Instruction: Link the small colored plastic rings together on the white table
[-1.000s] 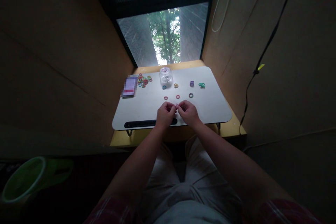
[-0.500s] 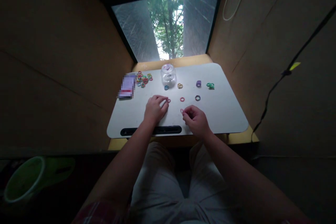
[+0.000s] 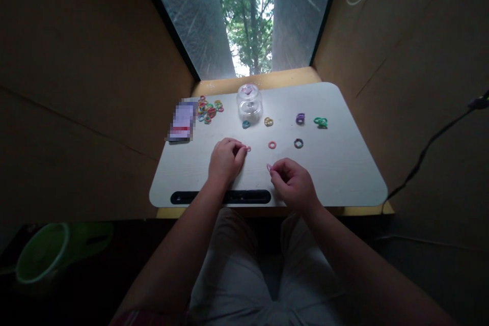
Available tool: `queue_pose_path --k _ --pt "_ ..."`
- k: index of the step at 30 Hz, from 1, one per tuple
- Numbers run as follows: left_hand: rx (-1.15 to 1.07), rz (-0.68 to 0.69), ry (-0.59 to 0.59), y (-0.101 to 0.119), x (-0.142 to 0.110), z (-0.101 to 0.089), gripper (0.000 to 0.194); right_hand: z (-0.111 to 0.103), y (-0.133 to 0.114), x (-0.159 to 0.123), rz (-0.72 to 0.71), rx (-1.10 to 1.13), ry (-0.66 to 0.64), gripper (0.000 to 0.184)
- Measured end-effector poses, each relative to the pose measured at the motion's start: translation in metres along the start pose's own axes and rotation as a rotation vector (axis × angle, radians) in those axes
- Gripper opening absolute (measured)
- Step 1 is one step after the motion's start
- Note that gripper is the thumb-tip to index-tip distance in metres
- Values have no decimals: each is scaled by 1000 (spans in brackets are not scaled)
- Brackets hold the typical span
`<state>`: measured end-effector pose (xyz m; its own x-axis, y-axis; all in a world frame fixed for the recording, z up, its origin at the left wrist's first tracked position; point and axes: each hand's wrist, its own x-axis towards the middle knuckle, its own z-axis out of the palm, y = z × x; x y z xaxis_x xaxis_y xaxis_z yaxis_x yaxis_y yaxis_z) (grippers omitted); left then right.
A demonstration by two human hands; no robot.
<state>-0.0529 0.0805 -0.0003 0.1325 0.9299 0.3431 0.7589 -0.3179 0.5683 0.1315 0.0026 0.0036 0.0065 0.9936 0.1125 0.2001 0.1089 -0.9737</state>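
The left hand [image 3: 226, 160] pinches a small red ring [image 3: 248, 148] at the white tabletop [image 3: 344, 163], and the right hand [image 3: 295, 183] holds a pink ring [image 3: 269, 167] between thumb and finger — beyond them lie a coral ring [image 3: 272, 141] and a dark multicoloured ring [image 3: 298, 139], with a clear jar [image 3: 249, 104] standing further back

The left forearm [image 3: 173, 249] and right forearm [image 3: 349, 252] extend forward, converging toward the midline. The left hand [image 3: 225, 161] is palm down, thumb and index fingertip meeting; the right hand [image 3: 295, 184], nearer the body, pinches with thumb and index finger, its other fingers curled.
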Motion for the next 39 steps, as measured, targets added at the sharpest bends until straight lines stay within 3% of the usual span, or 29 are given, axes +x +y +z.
queue_pose_path --k 7,14,17,21,23,28,33,39 --pt "-9 -37 41 3 -3 -1 15 -1 1 1 -13 -1 -19 21" --pt "-221 -150 89 8 -10 -9 19 -2 5 7 -13 -10 -90 22" --pt "-239 -58 29 25 -24 -9 17 -2 8 10 -34 -34 -114 19" --pt "-286 84 -142 53 -48 -2 24 0 11 12 -65 -39 -90 15" --pt "-314 57 -106 60 -55 1 24 1 12 12 -84 -93 -60 14" --pt "-356 -34 -83 59 -54 3 13 1 10 18 -115 -273 -46 11" --pt "-260 -98 -17 57 -54 7 11 -2 4 22 -181 -416 -58 6" --pt "-196 -98 -32 56 -56 7 13 0 4 9 -253 -374 -32 9"
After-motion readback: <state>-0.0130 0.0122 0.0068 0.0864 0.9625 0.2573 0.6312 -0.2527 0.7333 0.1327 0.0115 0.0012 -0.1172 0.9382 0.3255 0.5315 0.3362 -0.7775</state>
